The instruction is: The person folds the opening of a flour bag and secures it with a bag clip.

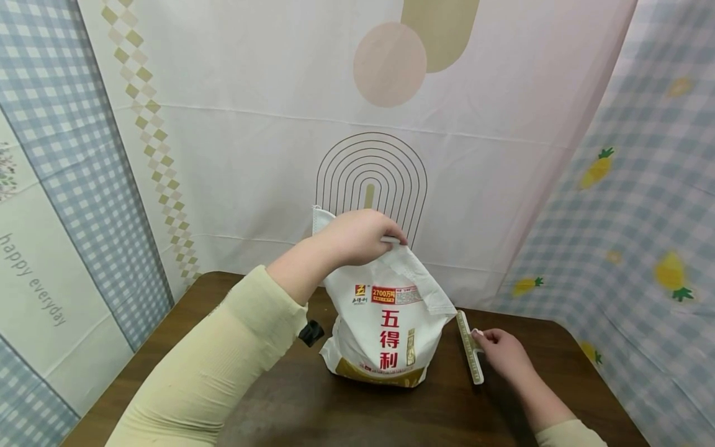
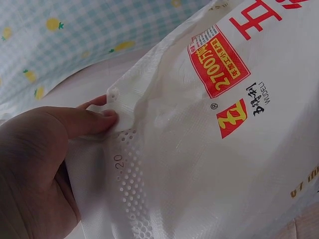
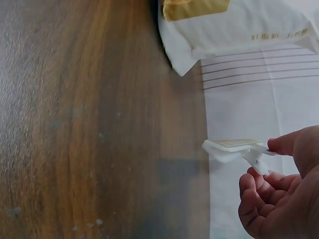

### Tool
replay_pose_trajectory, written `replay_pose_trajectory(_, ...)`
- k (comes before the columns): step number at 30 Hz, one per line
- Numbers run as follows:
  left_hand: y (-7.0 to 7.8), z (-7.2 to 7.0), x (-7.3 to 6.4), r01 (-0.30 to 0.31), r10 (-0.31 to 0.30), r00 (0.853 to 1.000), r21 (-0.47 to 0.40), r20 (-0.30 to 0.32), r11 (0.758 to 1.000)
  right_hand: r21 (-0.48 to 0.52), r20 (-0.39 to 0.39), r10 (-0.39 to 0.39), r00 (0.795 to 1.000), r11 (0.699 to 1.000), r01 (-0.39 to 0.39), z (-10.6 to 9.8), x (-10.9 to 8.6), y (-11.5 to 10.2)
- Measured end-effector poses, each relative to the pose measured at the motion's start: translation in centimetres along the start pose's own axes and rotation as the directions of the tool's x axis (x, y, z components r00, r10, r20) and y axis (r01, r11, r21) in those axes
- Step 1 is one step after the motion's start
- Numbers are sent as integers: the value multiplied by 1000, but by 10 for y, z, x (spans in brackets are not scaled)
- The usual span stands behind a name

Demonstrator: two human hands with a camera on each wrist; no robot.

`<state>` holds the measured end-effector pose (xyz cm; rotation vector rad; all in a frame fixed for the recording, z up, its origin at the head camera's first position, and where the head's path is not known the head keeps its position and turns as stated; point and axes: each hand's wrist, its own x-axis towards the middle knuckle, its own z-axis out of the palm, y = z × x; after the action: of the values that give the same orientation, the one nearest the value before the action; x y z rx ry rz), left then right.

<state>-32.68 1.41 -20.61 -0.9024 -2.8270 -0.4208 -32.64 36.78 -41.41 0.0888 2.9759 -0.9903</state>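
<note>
A white flour bag (image 1: 391, 335) with red lettering and a gold base stands upright on the table, its upper part folded and creased. My left hand (image 1: 363, 236) grips the bag's top edge. In the left wrist view, the thumb (image 2: 102, 122) presses the white bag material (image 2: 164, 129) near a dotted strip, with the other fingers mostly hidden behind it. To the right of the bag, my right hand (image 1: 503, 351) pinches the handle part of a long white bag clip (image 1: 469, 351) with a beige strip along it. The right wrist view shows this clip (image 3: 232, 147) held between thumb and fingers.
The dark wooden table (image 1: 290, 410) has a patterned white cloth (image 1: 251, 155) hanging behind it. Blue checked cloths hang at the left (image 1: 89, 124) and right (image 1: 642, 186). A small black device (image 1: 311, 333) sits at the left sleeve cuff.
</note>
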Motion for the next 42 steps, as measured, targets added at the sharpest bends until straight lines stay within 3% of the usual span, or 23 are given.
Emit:
replay_pose_trajectory(8, 1, 0, 0, 4, -4, 1000, -6, 2, 1000, -35, -35, -67, 997, 997, 65, -7, -5, -14)
replay_pose_trajectory(25, 3, -2, 0, 5, -5, 1000, -8, 5, 1000, -26, -64, -121, 991, 992, 120, -28, -13, -40)
replay_pose_trajectory(33, 3, -2, 0, -6, 6, 1000, -8, 1, 1000, 16, -110, -157, 981, 987, 160, -32, -21, -52)
replay_pose_trajectory(42, 3, -3, -1, 3, -3, 1000, -4, 4, 1000, 96, -169, -146, 975, 982, 164, -36, -30, -68)
